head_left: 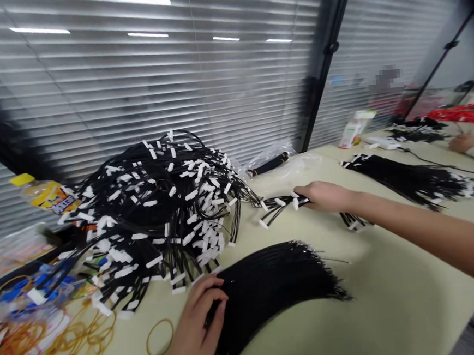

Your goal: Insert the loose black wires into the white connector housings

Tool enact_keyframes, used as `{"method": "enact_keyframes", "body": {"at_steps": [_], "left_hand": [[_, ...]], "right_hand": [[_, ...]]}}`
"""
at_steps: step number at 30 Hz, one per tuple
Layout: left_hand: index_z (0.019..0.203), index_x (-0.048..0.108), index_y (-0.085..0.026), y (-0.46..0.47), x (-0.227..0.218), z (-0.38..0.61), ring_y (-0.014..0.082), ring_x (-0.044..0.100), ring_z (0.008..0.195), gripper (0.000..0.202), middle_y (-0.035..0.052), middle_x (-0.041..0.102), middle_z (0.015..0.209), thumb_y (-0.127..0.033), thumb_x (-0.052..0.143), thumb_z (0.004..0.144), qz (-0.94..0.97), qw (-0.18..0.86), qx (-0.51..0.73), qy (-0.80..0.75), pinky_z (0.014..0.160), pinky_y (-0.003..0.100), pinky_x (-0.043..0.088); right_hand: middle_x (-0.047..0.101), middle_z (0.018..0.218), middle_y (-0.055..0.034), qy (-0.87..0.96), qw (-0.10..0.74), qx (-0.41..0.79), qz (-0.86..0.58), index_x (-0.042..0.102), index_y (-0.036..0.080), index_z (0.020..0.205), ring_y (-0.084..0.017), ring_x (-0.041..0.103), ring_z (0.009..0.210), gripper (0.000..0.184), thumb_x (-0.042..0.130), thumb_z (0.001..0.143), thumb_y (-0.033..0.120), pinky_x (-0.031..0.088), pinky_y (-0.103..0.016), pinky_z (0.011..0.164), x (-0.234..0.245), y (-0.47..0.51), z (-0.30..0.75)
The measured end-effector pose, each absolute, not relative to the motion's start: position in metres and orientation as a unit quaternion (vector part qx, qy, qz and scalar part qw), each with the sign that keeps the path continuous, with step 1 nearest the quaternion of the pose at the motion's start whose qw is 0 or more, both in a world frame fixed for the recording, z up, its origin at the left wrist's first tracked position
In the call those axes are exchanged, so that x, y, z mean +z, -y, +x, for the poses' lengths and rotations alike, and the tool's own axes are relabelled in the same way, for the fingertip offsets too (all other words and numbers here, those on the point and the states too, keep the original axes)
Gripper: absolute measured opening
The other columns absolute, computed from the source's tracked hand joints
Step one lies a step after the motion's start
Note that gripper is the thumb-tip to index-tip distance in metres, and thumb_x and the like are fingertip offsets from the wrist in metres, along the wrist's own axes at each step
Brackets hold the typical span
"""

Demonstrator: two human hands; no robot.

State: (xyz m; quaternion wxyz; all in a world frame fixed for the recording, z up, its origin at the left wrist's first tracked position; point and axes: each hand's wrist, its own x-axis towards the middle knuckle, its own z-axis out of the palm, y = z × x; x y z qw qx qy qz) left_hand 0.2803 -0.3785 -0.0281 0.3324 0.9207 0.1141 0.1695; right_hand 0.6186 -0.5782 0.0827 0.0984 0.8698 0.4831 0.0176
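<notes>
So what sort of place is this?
Probably a cable assembly workroom: a long table holds a big heap of black cables with white tags, a bundle of black cables and loose rubber bands.

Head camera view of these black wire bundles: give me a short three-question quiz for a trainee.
1. True or false: the right hand pinches a small bunch of white-tagged black wires.
2. What does the left hand touch? A, a rubber band; B, a dense bundle of black wires; C, a yellow-capped bottle.
3. Fill in the blank: the tags on the big wire heap are ___.

Key: 1 true; 2 B; 3 white.
</notes>
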Motion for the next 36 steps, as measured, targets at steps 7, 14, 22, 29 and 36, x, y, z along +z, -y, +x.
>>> {"method": "enact_keyframes", "body": {"at_steps": [7,14,22,29,36], "left_hand": [[0.089,0.060,-0.021,0.378,-0.026,0.280,0.0138,0.046,0.116,0.021,0.0045,0.050,0.117,-0.028,0.041,0.088,0.928,0.310,0.178,-0.108,0.100,0.034,0.045],[0.093,0.060,-0.021,0.379,-0.024,0.280,0.0148,0.046,0.118,0.020,0.0050,0.051,0.118,-0.028,0.043,0.087,0.928,0.291,0.199,-0.118,0.099,0.034,0.046],[0.100,0.057,-0.022,0.378,-0.024,0.279,0.0163,0.044,0.122,0.020,0.0044,0.048,0.123,-0.028,0.044,0.086,0.925,0.288,0.202,-0.144,0.099,0.036,0.046],[0.117,0.048,-0.022,0.389,0.027,0.309,0.0166,0.043,0.122,0.033,0.0052,0.044,0.129,-0.034,0.048,0.086,0.814,0.493,0.261,-0.158,0.109,0.037,0.035],[0.126,0.038,-0.017,0.413,0.056,0.418,0.0211,0.052,0.110,0.054,0.0114,0.049,0.119,-0.055,0.031,0.088,0.626,0.734,0.229,-0.132,0.088,0.042,0.052]], "right_hand": [[0.055,0.077,-0.0009,-0.483,0.081,0.024,0.872,0.053,0.013,0.096,-0.008,0.051,0.068,0.020,0.048,0.088,0.030,0.044,-0.025,0.068,0.076,0.595,0.616],[0.057,0.085,-0.0033,-0.551,0.106,-0.035,0.827,0.054,0.013,0.102,-0.009,0.054,0.074,0.029,0.046,0.089,0.037,0.046,-0.026,0.070,0.031,0.554,0.601],[0.056,0.079,-0.0025,-0.521,0.129,0.019,0.843,0.053,0.012,0.100,-0.009,0.051,0.067,0.024,0.043,0.089,0.031,0.042,-0.025,0.065,0.027,0.548,0.606],[0.060,0.079,-0.0062,-0.536,0.092,0.062,0.837,0.049,0.019,0.093,-0.015,0.053,0.066,0.014,0.044,0.082,0.026,0.028,-0.027,0.058,0.077,0.564,0.575],[0.061,0.081,-0.0079,-0.535,0.059,0.104,0.837,0.046,0.020,0.092,-0.018,0.055,0.070,0.013,0.041,0.084,0.029,0.026,-0.027,0.057,0.089,0.569,0.570]]}}
